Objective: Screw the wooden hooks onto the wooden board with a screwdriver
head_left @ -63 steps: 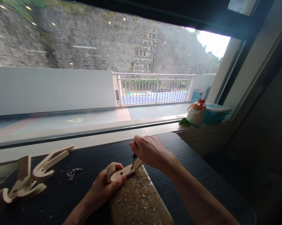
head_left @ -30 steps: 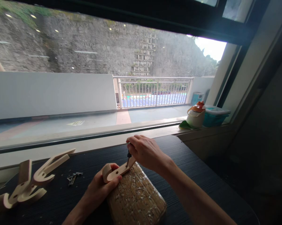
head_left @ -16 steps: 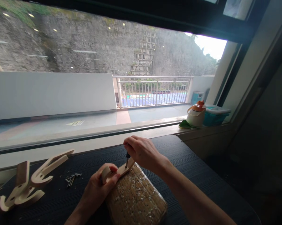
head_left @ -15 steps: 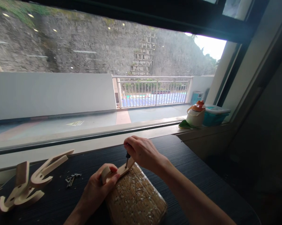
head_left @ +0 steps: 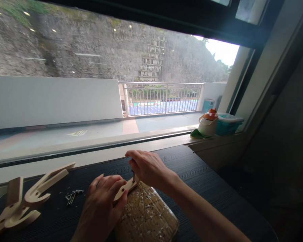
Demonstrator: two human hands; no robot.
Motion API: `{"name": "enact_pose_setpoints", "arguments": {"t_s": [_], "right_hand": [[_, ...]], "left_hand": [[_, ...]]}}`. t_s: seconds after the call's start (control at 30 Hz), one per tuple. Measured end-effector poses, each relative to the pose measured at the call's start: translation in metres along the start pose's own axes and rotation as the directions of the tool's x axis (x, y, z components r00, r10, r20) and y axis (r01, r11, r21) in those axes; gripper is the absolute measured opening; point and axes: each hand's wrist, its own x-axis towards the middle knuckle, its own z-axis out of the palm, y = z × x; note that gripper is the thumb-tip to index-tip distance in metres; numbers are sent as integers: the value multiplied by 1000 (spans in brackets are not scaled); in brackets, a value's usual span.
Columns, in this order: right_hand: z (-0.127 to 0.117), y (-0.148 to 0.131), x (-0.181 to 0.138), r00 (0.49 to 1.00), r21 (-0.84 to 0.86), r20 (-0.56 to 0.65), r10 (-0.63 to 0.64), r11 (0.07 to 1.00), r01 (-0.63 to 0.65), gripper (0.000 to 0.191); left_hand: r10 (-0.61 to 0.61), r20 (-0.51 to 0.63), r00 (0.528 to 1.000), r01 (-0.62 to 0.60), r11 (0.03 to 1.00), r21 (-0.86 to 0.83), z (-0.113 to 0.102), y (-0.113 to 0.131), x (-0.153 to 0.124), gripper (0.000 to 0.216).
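My right hand (head_left: pixel 147 167) is closed round a small screwdriver (head_left: pixel 133 175) that stands upright, its tip on the far end of a pale wooden hook piece (head_left: pixel 124 188). That piece lies across the top of a worn wooden block (head_left: pixel 146 216) with many small holes. My left hand (head_left: pixel 102 200) lies over the hooked end of the piece, fingers spread and pressing it down onto the block, so most of the hook is hidden.
Several more wooden hook pieces (head_left: pixel 22 201) lie at the far left of the dark ribbed table (head_left: pixel 199 178). A small pile of screws (head_left: pixel 73 195) lies between them and my left hand. On the window sill (head_left: pixel 151 139) at the right stand a white jug with an orange lid (head_left: pixel 209 121) and a teal box (head_left: pixel 228 122).
My left hand shifted from gripping the hook's curved end to lying flat over it with fingers spread. The right hand and screwdriver moved slightly left and lower; the view drifted.
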Motion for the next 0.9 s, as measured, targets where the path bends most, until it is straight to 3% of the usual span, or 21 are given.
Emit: {"name": "enact_pose_setpoints", "arguments": {"t_s": [0.13,0.27,0.43,0.6,0.9], "right_hand": [[1,3,2,996,-22,6,84,996,-84,22],[0,4,1,990,-41,6,143,989,-143,21],[-4,1,-1,999,0,-6,42,999,-42,27],[-5,0,-1,1000,41,9,-7,999,6,29],[3,2,2,987,-48,-41,155,987,-156,19]], "left_hand": [[26,-27,999,-25,999,41,-1,6,1,19],[60,32,998,-63,995,80,-2,19,1,20],[60,124,991,-73,991,108,2,24,-1,28],[45,135,990,-56,996,76,3,21,-4,27],[50,111,993,-55,997,45,2,24,-3,22]]}}
